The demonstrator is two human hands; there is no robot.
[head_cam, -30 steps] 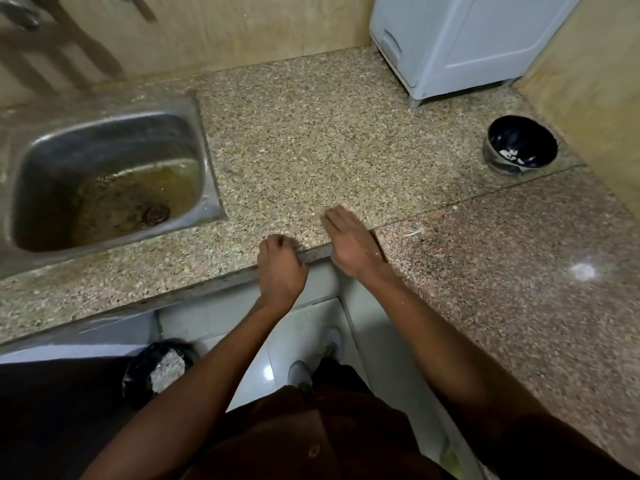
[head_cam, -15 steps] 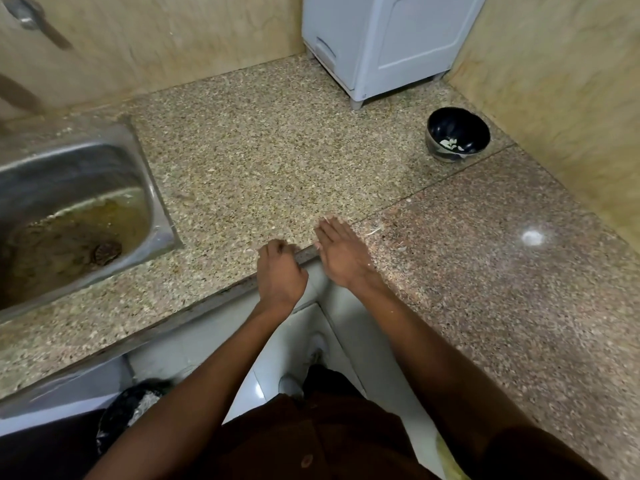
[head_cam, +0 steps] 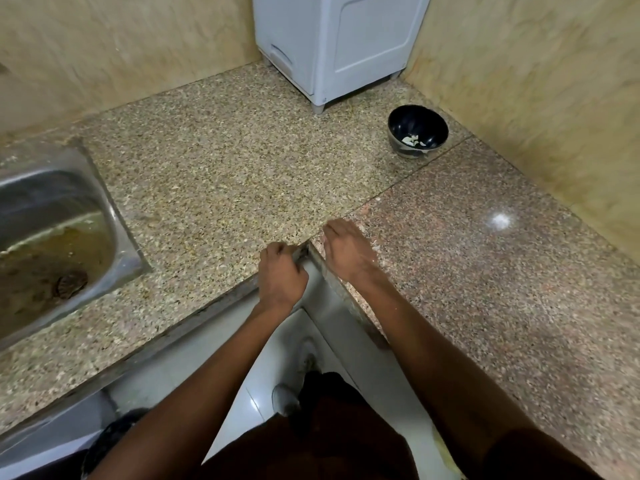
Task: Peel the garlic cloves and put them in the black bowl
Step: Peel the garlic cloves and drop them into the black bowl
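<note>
Near, at the counter's inner corner: my left hand [head_cam: 282,275], fingers curled over the speckled granite countertop [head_cam: 214,188] edge, contents not visible; my right hand [head_cam: 346,252], fingers straight, palm flat on the polished reddish slab. Left: steel sink [head_cam: 114,216], murky water. Far right: round glossy black bowl [head_cam: 418,128], pale garlic pieces [head_cam: 412,140] inside. Beyond: white cabinet [head_cam: 346,46].

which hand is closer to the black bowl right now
Right. The right hand lies flat on the counter at the inner corner, with the black bowl further back and to its right. The left hand, at the counter edge, is farther from it.
</note>
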